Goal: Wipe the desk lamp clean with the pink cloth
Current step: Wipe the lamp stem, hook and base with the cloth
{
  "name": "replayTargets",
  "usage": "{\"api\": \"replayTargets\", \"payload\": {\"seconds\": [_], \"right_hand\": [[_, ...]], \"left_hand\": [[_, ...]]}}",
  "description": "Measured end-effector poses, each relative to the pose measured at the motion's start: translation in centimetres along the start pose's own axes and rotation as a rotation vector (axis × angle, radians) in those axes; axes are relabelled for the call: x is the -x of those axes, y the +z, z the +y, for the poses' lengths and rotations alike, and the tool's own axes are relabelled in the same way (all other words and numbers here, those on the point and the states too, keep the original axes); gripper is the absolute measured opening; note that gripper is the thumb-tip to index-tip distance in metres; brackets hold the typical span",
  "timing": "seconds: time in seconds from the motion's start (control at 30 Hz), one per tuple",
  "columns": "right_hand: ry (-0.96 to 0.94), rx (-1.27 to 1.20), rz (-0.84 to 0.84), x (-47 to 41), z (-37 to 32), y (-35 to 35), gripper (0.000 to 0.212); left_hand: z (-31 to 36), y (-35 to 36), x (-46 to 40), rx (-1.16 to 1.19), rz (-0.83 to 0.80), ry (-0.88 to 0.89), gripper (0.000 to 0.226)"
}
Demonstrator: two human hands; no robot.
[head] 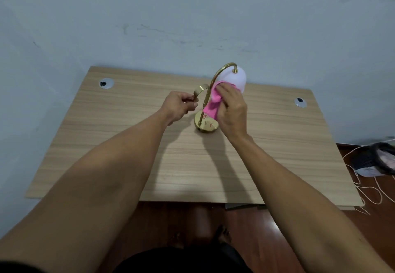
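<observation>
A brass desk lamp stands near the back middle of the wooden desk (132, 161): a round gold base (204, 127), a thin upright stem, a curved arm and a white dome shade (237, 79). My left hand (178, 107) is closed around the lamp's short curved brass handle (199, 92) on the left side. My right hand (232, 111) holds the pink cloth (210, 107) bunched against the lower left edge of the shade. The cloth hangs down beside the stem towards the base.
Two round cable grommets (106, 83) (300, 102) sit in the desk's back corners. A pale blue wall rises right behind the desk. On the floor at the right lie a dark basket (376, 159) and loose white cord (369, 191). My feet show below the desk's front edge.
</observation>
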State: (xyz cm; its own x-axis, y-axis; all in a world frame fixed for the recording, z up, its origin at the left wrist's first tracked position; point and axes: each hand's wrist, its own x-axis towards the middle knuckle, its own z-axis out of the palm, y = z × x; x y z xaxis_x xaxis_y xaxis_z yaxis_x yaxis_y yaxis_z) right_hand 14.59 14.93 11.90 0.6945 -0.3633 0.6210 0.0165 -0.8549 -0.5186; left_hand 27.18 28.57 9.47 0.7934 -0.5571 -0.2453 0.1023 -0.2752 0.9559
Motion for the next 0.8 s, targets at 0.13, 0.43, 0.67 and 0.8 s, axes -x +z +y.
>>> {"api": "replayTargets", "payload": {"seconds": [0.13, 0.43, 0.67, 0.8], "right_hand": [[-0.015, 0.007, -0.001, -0.5, -0.3, 0.4, 0.045], [-0.447, 0.312, -0.392, -0.2, -0.4, 1.7, 0.062], [-0.394, 0.187, -0.437, 2.5, 1.9, 1.4, 0.058], [0.073, -0.016, -0.157, 3.6, 2.6, 0.7, 0.052]], "left_hand": [[0.0, -0.1, 0.0, -0.006, -0.023, 0.002, 0.019], [-0.3, -0.3, -0.3, -0.099, -0.026, 0.017, 0.024], [0.1, -0.3, -0.4, -0.094, -0.032, 0.017, 0.025], [0.1, -0.3, -0.3, -0.054, -0.028, 0.0, 0.021]]}}
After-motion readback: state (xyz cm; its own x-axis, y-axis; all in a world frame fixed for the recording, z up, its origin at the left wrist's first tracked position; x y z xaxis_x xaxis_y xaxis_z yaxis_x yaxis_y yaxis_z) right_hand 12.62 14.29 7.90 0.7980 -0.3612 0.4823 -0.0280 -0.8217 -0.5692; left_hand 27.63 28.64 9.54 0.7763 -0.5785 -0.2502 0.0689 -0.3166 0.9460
